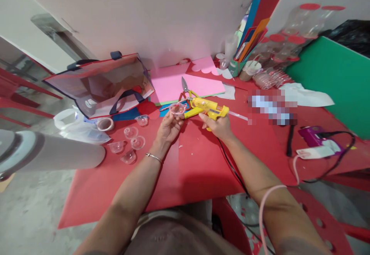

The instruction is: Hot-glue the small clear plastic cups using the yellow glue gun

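Note:
My left hand (170, 127) holds a small clear plastic cup (177, 109) by its side, with its rim turned up toward me. In my right hand (218, 125) is a yellow hot glue gun (210, 107), its nozzle pointing left at the cup's rim. Whether the tip touches the rim I cannot tell. A clear glue stick (238, 115) sticks out behind the gun, and a black cord hangs below it. Scissors (185, 87) with red and yellow-green handles lie just beyond. Several more clear cups (137, 142) rest left of my left hand.
Pink paper sheets (173, 85) lie at the back of the red table (208, 166). A mesh bag (106, 85) stands at the left, near a large grey cylinder (66, 151). To the right are stacked plastic lids (264, 79), a purple box (313, 137) and a green board (332, 85).

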`<state>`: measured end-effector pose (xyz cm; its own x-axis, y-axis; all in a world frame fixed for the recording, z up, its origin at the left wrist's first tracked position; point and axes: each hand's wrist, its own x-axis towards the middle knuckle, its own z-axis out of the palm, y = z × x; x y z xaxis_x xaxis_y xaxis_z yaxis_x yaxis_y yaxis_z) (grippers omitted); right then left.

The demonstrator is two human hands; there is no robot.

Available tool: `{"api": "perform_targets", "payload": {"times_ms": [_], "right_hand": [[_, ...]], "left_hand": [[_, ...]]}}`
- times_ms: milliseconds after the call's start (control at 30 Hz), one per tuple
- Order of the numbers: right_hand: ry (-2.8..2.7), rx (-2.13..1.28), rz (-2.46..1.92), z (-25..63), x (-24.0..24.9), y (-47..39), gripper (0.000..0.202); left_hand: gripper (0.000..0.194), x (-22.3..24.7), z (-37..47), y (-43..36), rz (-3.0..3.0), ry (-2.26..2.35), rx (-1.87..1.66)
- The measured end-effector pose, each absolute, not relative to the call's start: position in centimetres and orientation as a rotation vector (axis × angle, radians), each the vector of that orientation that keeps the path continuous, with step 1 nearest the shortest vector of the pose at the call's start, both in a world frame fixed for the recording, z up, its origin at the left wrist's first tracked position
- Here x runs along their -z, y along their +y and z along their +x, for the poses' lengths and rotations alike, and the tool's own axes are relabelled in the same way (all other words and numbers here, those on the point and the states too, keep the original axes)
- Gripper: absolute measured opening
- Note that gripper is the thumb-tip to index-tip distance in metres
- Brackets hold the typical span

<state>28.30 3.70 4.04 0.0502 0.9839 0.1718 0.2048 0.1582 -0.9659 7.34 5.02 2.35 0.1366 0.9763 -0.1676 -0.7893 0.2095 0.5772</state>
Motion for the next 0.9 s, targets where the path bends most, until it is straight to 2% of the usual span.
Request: {"api": "perform_targets", "payload": {"times_ms": [167, 400, 533, 667, 900], "right_hand": [[-1.113, -1.196, -1.156, 28.5, -4.6, 4.6, 0.051], [-1.039, -1.495, -1.056, 29.0, -4.4, 4.9, 0.044], [-1.054, -1.5, -1.004, 29.1, -4.1, 4.9, 0.039], [-1.065, -1.454, -1.056, 29.0, -4.4, 4.8, 0.038], [-1.177, -1.365, -1.111, 28.8, -5.1, 4.3, 0.044]], "left_hand": [[0.041, -1.9, 7.6, 4.7, 0.493, 0.608, -1.286], [0.055, -2.3, 7.7, 4.2, 0.569, 0.575, -1.2], [0.058, -2.3, 7.8, 4.1, 0.569, 0.578, -1.155], [0.052, -2.4, 7.7, 4.1, 0.615, 0.549, -1.17], [0.052, -1.6, 7.4, 5.3, 0.606, 0.603, -1.377]]}}
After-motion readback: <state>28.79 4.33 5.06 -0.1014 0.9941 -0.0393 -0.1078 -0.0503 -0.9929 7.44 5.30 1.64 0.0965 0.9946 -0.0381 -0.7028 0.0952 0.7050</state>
